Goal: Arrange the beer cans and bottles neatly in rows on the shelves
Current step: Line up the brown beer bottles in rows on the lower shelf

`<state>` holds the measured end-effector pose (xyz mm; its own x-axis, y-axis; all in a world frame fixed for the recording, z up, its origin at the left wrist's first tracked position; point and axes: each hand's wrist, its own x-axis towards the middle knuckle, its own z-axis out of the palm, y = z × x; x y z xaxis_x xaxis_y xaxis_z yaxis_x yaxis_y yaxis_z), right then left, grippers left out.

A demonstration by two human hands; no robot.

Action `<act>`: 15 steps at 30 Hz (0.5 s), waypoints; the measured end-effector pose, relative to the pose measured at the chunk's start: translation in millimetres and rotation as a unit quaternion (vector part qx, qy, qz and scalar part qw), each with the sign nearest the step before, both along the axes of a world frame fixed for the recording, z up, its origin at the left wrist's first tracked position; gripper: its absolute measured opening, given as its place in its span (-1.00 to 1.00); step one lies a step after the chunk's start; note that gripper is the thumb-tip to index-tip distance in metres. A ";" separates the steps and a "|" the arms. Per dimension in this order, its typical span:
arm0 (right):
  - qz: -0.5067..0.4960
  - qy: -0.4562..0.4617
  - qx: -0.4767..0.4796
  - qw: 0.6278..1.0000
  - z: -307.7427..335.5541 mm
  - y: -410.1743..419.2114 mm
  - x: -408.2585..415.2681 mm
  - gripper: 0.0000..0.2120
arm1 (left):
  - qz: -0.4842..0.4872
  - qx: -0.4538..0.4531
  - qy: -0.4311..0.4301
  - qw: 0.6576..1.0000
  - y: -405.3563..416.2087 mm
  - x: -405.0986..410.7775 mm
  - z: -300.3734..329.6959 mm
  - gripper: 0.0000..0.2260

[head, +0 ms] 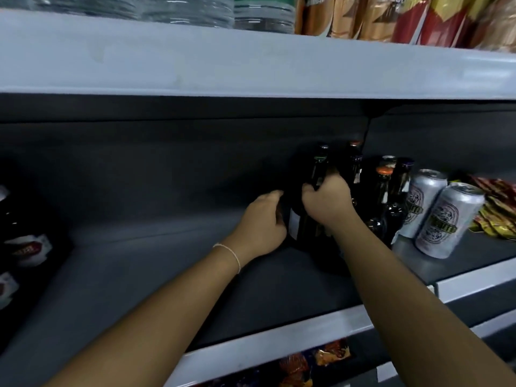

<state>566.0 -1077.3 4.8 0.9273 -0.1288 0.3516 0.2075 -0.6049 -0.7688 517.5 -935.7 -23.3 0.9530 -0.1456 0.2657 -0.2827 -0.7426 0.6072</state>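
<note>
Both my arms reach into a dark grey shelf (139,275). My left hand (261,222) wraps the left side of a dark beer bottle (300,227) with a pale label. My right hand (328,201) grips a dark green-capped bottle (318,166) at its shoulder, right next to the first. Behind and to the right stand several more dark bottles (385,185), one with an orange cap. Two silver beer cans (446,219) stand to their right near the shelf's front.
Snack packets (497,208) lie at the far right of the shelf. Dark bottles with red-white labels (28,250) stand at the far left. The shelf above (251,65) carries wrapped packs and cans. Snack bags (315,361) show on the shelf below.
</note>
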 end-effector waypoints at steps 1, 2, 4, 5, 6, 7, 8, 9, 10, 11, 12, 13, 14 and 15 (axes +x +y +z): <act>-0.001 0.001 0.001 1.000 -0.6 1.2 2.9 -0.87 | 0.005 -0.001 0.002 1.000 1.6 -0.2 -1.5 -0.44; -0.002 -0.001 0.003 1.000 -1.5 2.0 5.8 -0.84 | 0.009 -0.003 0.005 1.000 3.3 -0.7 -3.1 -0.44; -0.005 -0.012 0.010 1.000 -4.0 3.9 9.9 -0.67 | 0.014 -0.006 0.009 1.000 6.8 -3.2 -6.3 -0.44; -0.008 -0.019 0.017 1.000 -5.7 4.7 11.1 -0.60 | 0.016 -0.006 0.010 1.000 8.7 -4.8 -7.8 -0.45; -0.009 -0.026 0.026 0.999 -7.2 5.7 12.0 -0.57 | 0.019 -0.006 0.009 1.000 11.0 -6.0 -9.1 -0.45; -0.008 -0.031 0.038 0.999 -8.1 6.6 12.2 -0.57 | 0.021 -0.008 0.010 1.000 13.0 -7.2 -10.4 -0.46; -0.003 -0.036 0.049 0.998 -8.6 8.0 11.8 -0.58 | 0.021 -0.009 0.011 1.000 15.0 -9.1 -11.1 -0.46; 0.003 -0.041 0.057 0.998 -9.3 10.1 11.1 -0.58 | 0.022 -0.010 0.012 1.000 17.3 -11.7 -11.1 -0.46; 0.010 -0.046 0.060 0.997 -10.2 13.0 9.2 -0.57 | 0.023 -0.011 0.012 1.000 19.9 -14.0 -11.3 -0.46; 0.014 -0.050 0.059 0.997 -11.6 16.6 6.6 -0.53 | 0.026 -0.013 0.012 1.000 23.1 -16.2 -11.6 -0.47; 0.017 -0.058 0.058 0.997 -13.0 20.3 2.9 -0.50 | 0.027 -0.015 0.011 0.999 26.8 -18.3 -11.7 -0.47; 0.020 -0.064 0.059 0.996 -14.4 24.6 0.3 -0.50 | 0.030 -0.019 0.015 0.999 30.8 -20.7 -11.6 -0.47; 0.025 -0.067 0.060 0.996 -14.8 29.2 -3.6 -0.54 | 0.032 -0.025 0.018 0.999 35.2 -23.2 -11.4 -0.46; 0.029 -0.071 0.064 0.995 -14.9 34.8 -7.3 -0.62 | 0.035 -0.033 0.023 0.999 39.5 -25.6 -12.2 -0.45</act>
